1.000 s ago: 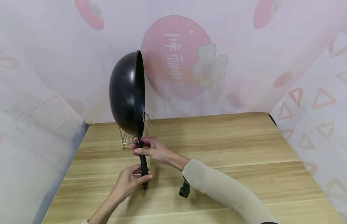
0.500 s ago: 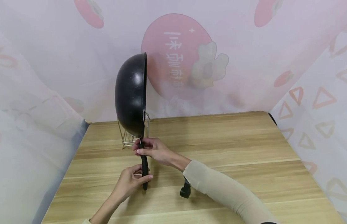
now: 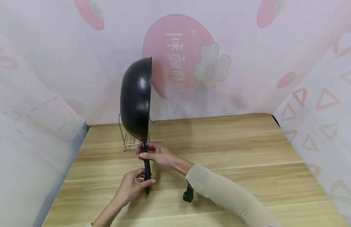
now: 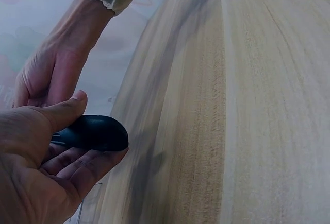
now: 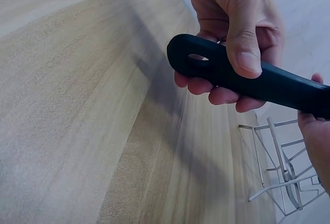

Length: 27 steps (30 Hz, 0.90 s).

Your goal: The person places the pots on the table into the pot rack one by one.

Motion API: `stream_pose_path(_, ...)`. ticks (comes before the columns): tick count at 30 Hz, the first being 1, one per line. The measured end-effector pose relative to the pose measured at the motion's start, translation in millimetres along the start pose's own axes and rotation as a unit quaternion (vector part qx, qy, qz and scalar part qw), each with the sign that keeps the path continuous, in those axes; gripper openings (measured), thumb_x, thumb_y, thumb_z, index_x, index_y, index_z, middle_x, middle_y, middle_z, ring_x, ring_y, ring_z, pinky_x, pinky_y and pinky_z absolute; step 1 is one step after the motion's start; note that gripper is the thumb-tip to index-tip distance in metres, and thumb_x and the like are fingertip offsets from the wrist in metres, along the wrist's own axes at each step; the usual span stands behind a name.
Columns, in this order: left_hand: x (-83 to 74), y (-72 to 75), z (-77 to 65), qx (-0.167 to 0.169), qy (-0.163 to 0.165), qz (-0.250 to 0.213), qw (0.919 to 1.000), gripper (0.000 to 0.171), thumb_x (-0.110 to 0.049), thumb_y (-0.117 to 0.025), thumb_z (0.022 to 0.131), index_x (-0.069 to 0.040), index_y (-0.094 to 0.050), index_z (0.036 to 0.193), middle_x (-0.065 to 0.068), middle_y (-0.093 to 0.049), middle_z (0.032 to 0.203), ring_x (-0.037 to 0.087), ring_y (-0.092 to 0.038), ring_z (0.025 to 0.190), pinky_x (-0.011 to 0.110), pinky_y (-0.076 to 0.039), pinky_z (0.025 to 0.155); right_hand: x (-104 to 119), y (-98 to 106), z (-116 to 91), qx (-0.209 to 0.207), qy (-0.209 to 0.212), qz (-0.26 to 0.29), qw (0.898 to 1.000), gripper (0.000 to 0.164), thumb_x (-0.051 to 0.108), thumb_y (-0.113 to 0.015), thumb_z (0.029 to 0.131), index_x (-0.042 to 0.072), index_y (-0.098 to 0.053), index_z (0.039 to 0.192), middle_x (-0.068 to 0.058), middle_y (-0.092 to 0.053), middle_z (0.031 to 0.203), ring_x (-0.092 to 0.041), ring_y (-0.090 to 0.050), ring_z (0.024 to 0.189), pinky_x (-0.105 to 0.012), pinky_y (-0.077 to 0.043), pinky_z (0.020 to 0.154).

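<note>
A black wok (image 3: 135, 97) stands on edge in the head view, its rounded outside to the left and its rim nearly edge-on. Its long black handle (image 3: 147, 170) points down toward the person. My left hand (image 3: 131, 186) grips the handle near its lower end, thumb across the front. Higher up, close under the bowl, my right hand (image 3: 158, 154) pinches the handle from the right. In the right wrist view the left hand (image 5: 245, 33) wraps the handle (image 5: 227, 69) by its hanging hole. A wire rack (image 3: 130, 145) shows behind the wok's lower part, partly hidden.
The wood-grain table (image 3: 235, 151) reaches back to a wall with a pink printed cloth (image 3: 246, 63). A black strap-like piece (image 3: 188, 192) hangs below the right forearm's sleeve (image 3: 218, 186).
The wok's bowl has shifted right and slightly down, and turned so its inside no longer shows. Both hands keep their grip on the handle, moving only slightly with it.
</note>
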<state>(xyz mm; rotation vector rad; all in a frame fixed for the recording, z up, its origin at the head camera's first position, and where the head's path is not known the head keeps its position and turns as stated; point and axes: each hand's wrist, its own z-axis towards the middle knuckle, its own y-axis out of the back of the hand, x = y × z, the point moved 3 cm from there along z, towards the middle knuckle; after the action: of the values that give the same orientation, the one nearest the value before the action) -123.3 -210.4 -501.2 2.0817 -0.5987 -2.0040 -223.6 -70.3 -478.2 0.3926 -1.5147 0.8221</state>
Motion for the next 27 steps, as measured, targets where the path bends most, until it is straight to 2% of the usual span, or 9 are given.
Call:
stream_pose_path(7,3.7,-2.5,2.9,-0.004,-0.001,0.019,0.9998,0.03,-0.017,-0.091,0.085,0.002,-0.074,0.102,0.006,-0.079,0.09,0.016,-0.079,0.086,0.024,-0.062,0.07,-4,3,-1,0.004,0.004,-0.004,1.0,0.035,-0.002,-0.064,0.104,-0.004,-0.06,0.139,-0.015,-0.072,0.124,-0.017,-0.073,0.109,-0.037,-0.057,0.104)
stream_pose_path(11,5.8,-4.6,3.2,-0.005,0.0,0.024,0.9997,0.029,-0.017,-0.091,0.085,0.001,-0.074,0.101,0.005,-0.079,0.089,0.016,-0.079,0.086,0.023,-0.062,0.07,-7,5,-3,0.009,0.004,-0.003,1.0,0.038,-0.003,-0.063,0.104,-0.008,-0.056,0.142,-0.017,-0.071,0.126,-0.016,-0.073,0.109,-0.037,-0.056,0.106)
stream_pose_path(18,8.5,-7.6,2.3,-0.009,0.001,0.027,0.9996,0.028,-0.016,-0.091,0.085,0.0,-0.073,0.099,0.006,-0.079,0.089,0.017,-0.079,0.087,0.022,-0.062,0.071,-11,6,-5,0.007,-0.002,0.009,1.0,0.038,-0.004,-0.063,0.104,-0.006,-0.057,0.141,-0.019,-0.069,0.128,-0.021,-0.072,0.114,-0.038,-0.055,0.108)
stream_pose_path(24,12.7,-9.3,2.1,-0.011,0.003,0.042,0.999,0.026,-0.017,-0.091,0.084,-0.002,-0.072,0.094,0.004,-0.079,0.087,0.017,-0.079,0.087,0.022,-0.061,0.072,-18,7,-5,0.007,-0.002,0.011,1.0,0.039,-0.004,-0.062,0.104,-0.008,-0.055,0.143,-0.024,-0.068,0.132,-0.017,-0.072,0.111,-0.038,-0.055,0.108)
stream_pose_path(27,13.8,-9.6,1.4,-0.013,0.003,0.052,0.9986,0.026,-0.019,-0.092,0.084,-0.004,-0.072,0.093,0.003,-0.08,0.087,0.019,-0.08,0.089,0.023,-0.062,0.074,-21,8,-5,0.007,-0.002,0.009,1.0,0.038,-0.004,-0.063,0.104,-0.006,-0.058,0.141,-0.022,-0.069,0.131,-0.015,-0.072,0.109,-0.037,-0.055,0.107)
